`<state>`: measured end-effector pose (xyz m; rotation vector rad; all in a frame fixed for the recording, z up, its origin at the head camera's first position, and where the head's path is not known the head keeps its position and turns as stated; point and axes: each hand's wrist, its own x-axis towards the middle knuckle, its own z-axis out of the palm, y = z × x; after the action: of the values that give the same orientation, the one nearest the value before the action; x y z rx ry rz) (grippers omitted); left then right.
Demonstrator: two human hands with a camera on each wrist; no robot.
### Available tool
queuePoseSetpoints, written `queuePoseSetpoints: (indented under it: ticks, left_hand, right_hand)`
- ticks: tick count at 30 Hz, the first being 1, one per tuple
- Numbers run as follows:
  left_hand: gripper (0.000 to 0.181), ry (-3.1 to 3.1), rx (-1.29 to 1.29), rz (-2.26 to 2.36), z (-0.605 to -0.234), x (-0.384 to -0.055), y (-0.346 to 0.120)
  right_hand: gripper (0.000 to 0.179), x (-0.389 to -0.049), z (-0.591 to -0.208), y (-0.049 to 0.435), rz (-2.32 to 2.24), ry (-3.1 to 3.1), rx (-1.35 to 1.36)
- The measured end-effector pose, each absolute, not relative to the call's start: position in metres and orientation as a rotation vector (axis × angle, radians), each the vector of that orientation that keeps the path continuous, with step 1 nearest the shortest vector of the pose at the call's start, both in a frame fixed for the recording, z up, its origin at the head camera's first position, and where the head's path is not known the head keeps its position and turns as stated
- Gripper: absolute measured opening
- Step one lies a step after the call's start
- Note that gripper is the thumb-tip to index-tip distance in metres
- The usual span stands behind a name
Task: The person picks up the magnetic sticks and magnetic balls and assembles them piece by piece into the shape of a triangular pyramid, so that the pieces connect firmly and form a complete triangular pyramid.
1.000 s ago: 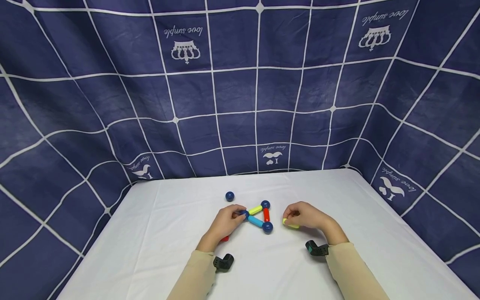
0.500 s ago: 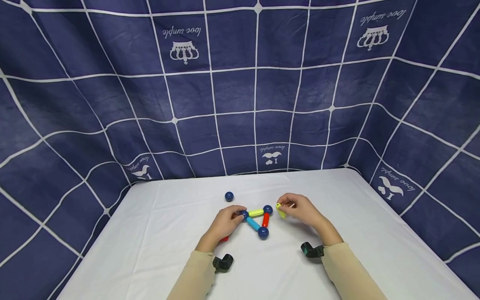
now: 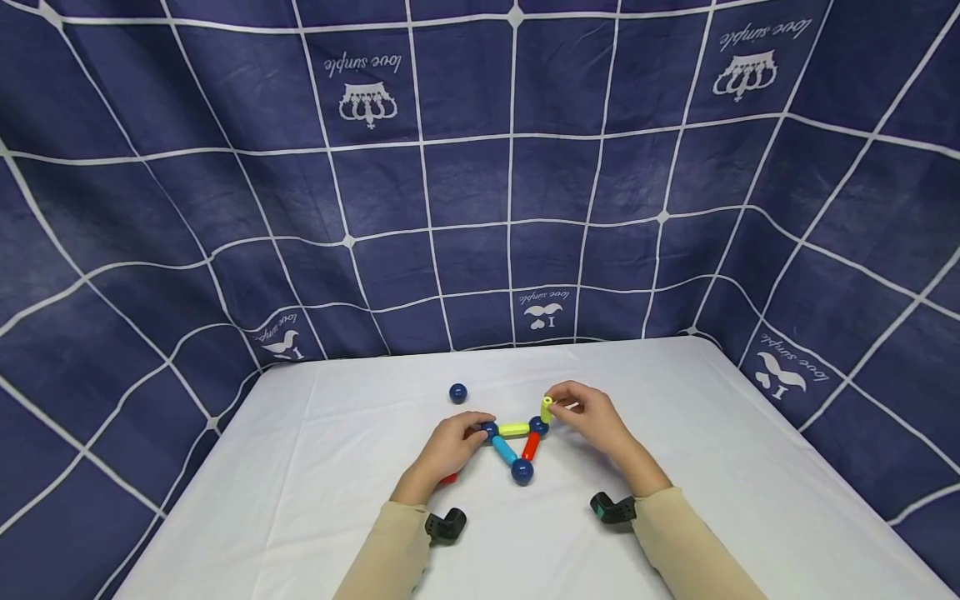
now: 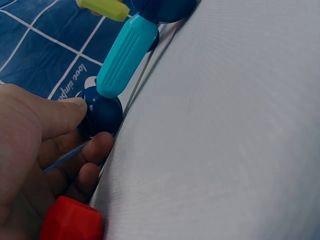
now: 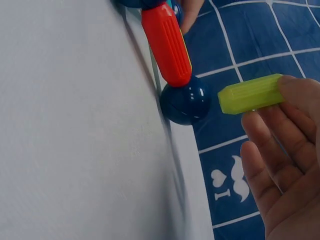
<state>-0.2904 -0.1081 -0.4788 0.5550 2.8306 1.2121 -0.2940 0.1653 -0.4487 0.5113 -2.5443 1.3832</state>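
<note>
A flat triangle lies on the table, made of dark blue balls joined by a yellow-green rod point(image 3: 513, 430), a light blue rod point(image 3: 504, 450) and a red rod point(image 3: 531, 446). My left hand point(image 3: 452, 446) pinches the triangle's left ball point(image 4: 101, 112) between thumb and fingers. With thumb and fingertips my right hand point(image 3: 588, 415) holds a second yellow-green rod point(image 5: 251, 94), upright just above the far right ball point(image 5: 186, 101); a small gap shows between them in the right wrist view. The near ball point(image 3: 522, 472) stands free of both hands.
A loose dark blue ball point(image 3: 458, 393) lies behind the left hand. Partly hidden under the left wrist is a red piece point(image 4: 71, 220). The white-covered table point(image 3: 315, 467) ends at a blue checked curtain point(image 3: 472, 183).
My right hand has lifted its yellow-green rod, moved it left and turned it upright over the far right ball. The triangle has swivelled slightly about the ball in my left hand.
</note>
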Motion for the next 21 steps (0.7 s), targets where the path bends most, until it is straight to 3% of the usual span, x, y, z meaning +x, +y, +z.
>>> queuePoseSetpoints:
  ticks: [21]
  left_hand:
    - [0.032, 2.826, 0.550, 1.214, -0.477, -0.289, -0.107]
  right_hand:
    - [0.019, -0.299, -0.474, 0.156, 1.329, -2.661, 0.477]
